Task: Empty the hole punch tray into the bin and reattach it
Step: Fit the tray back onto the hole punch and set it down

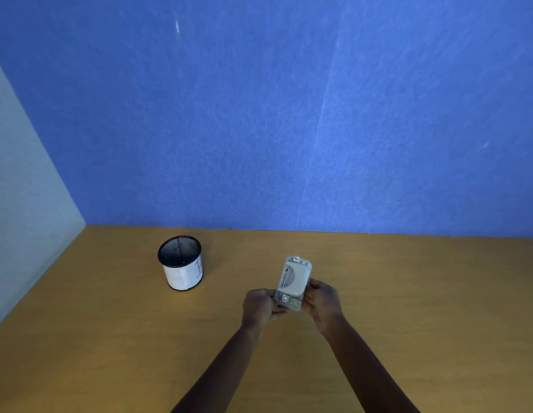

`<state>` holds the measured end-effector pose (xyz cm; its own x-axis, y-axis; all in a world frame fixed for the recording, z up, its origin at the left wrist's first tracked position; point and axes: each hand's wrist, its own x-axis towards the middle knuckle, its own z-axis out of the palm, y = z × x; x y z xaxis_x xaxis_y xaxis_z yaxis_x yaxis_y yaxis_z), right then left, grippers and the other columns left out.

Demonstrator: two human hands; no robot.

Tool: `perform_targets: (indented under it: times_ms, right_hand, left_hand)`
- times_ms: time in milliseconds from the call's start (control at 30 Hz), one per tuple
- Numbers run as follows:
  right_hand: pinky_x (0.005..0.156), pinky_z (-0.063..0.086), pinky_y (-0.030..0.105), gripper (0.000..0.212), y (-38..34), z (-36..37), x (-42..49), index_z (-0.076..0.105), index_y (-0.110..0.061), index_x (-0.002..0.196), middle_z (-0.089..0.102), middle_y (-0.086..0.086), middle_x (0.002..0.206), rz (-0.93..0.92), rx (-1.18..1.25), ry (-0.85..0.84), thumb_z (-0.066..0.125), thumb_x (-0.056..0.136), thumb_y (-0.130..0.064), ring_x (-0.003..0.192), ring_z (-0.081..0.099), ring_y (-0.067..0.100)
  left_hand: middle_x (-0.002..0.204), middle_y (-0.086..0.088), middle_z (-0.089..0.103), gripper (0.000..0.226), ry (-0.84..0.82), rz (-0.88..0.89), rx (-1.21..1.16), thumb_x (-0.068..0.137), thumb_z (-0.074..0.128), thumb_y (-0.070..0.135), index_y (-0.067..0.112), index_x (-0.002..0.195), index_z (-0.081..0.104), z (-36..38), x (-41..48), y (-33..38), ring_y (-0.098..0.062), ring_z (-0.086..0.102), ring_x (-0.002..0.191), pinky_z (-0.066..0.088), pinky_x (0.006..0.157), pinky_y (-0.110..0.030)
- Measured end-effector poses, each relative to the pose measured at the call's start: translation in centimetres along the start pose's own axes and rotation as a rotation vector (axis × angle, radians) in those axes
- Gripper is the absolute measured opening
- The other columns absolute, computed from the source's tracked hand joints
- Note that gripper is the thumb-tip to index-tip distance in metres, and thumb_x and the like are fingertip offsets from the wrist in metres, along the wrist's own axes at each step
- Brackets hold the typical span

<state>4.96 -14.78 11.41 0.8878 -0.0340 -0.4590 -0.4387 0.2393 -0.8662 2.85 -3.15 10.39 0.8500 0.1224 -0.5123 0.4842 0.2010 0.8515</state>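
A beige hole punch [294,278] is held a little above the wooden table [110,338], its long side pointing away from me. My left hand [259,305] grips its near left corner. My right hand [323,301] holds its near right side. Whether the tray on its underside is attached is hidden from me. The bin [181,271], a small black mesh cup with a white paper band, stands upright on the table to the left of my hands.
A blue wall [289,114] closes the far edge of the table and a pale grey panel [23,204] closes its left side.
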Motion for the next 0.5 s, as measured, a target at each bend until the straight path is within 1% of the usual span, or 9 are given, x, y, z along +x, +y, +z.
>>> perform_targets:
  times_ms: [67, 133, 200, 233, 300, 333, 400, 433, 500]
  right_hand:
    - [0.046, 0.056, 0.025, 0.030, 0.1, 0.0, 0.0, 0.059, 0.010, 0.109, 0.064, 0.015, 0.078, -0.003, -0.025, -0.001, 0.041, 0.085, 0.014, 0.058, 0.065, 0.021]
    - [0.044, 0.056, 0.024, 0.029, 0.1, -0.1, -0.2, 0.057, 0.000, 0.107, 0.064, 0.014, 0.079, 0.004, -0.041, -0.008, 0.042, 0.086, 0.013, 0.064, 0.064, 0.024]
    - [0.042, 0.055, 0.023, 0.027, 0.0, -0.3, -0.2, 0.054, -0.004, 0.105, 0.063, 0.014, 0.080, 0.003, -0.050, -0.016, 0.043, 0.086, 0.012, 0.066, 0.062, 0.025]
    - [0.042, 0.054, 0.023, 0.028, -0.1, -0.4, -0.2, 0.054, -0.005, 0.103, 0.063, 0.014, 0.079, -0.001, -0.046, -0.023, 0.042, 0.086, 0.013, 0.064, 0.064, 0.025]
    - [0.040, 0.053, 0.023, 0.030, -0.1, -0.6, 0.0, 0.056, -0.005, 0.098, 0.063, 0.014, 0.074, -0.013, -0.056, -0.032, 0.038, 0.084, 0.016, 0.051, 0.067, 0.019]
    - [0.040, 0.053, 0.023, 0.031, -0.1, -0.7, 0.1, 0.057, -0.005, 0.096, 0.064, 0.012, 0.070, -0.018, -0.077, -0.032, 0.038, 0.083, 0.016, 0.045, 0.066, 0.014]
    - [0.042, 0.054, 0.024, 0.033, 0.1, -0.7, 0.2, 0.061, -0.006, 0.088, 0.066, 0.008, 0.062, -0.023, -0.132, -0.035, 0.038, 0.082, 0.017, 0.041, 0.065, 0.013]
    - [0.044, 0.054, 0.024, 0.034, 0.2, -0.7, 0.3, 0.062, -0.008, 0.084, 0.067, 0.007, 0.060, -0.028, -0.167, -0.041, 0.038, 0.081, 0.017, 0.043, 0.065, 0.015]
    - [0.048, 0.052, 0.025, 0.037, 0.4, -0.6, 0.2, 0.063, -0.009, 0.080, 0.065, 0.008, 0.063, -0.040, -0.239, -0.052, 0.038, 0.080, 0.017, 0.051, 0.062, 0.020]
  left_hand:
    - [0.036, 0.002, 0.061, 0.027, 0.012, 0.004, -0.011, 0.088, 0.041, -0.013, -0.020, 0.107, 0.058, 0.0, -0.1, 0.0, -0.010, 0.061, 0.033, 0.053, 0.040, -0.021]
    - [0.036, 0.001, 0.062, 0.025, -0.012, 0.001, -0.021, 0.088, 0.042, -0.012, -0.019, 0.107, 0.058, -0.1, -0.2, 0.0, -0.010, 0.061, 0.033, 0.054, 0.040, -0.021]
    - [0.038, 0.002, 0.063, 0.021, -0.075, -0.004, -0.024, 0.089, 0.044, -0.011, -0.012, 0.102, 0.060, -0.3, -0.5, 0.0, -0.009, 0.063, 0.036, 0.055, 0.043, -0.020]
    - [0.041, 0.002, 0.065, 0.018, -0.110, -0.005, -0.034, 0.089, 0.045, -0.010, -0.007, 0.097, 0.060, -0.5, -0.7, -0.1, -0.009, 0.064, 0.039, 0.056, 0.046, -0.020]
    - [0.049, 0.000, 0.070, 0.016, -0.156, -0.001, -0.100, 0.089, 0.045, -0.005, -0.004, 0.087, 0.061, -1.0, -0.8, -0.4, -0.012, 0.068, 0.046, 0.057, 0.050, -0.022]
    - [0.052, -0.002, 0.071, 0.019, -0.155, -0.005, -0.154, 0.090, 0.044, -0.001, -0.002, 0.083, 0.062, -1.2, -0.8, -0.6, -0.013, 0.069, 0.049, 0.057, 0.051, -0.023]
    - [0.052, -0.001, 0.071, 0.025, -0.104, -0.012, -0.253, 0.092, 0.042, 0.005, 0.004, 0.079, 0.064, -1.5, -0.5, -0.7, -0.012, 0.068, 0.049, 0.056, 0.052, -0.024]
    - [0.052, 0.000, 0.070, 0.026, -0.080, -0.005, -0.274, 0.092, 0.042, 0.007, 0.005, 0.078, 0.064, -1.5, -0.3, -0.6, -0.012, 0.067, 0.048, 0.055, 0.051, -0.024]
    - [0.052, 0.003, 0.070, 0.024, -0.066, 0.020, -0.268, 0.092, 0.047, 0.008, 0.008, 0.077, 0.065, -1.4, -0.3, -0.4, -0.011, 0.066, 0.048, 0.054, 0.050, -0.023]
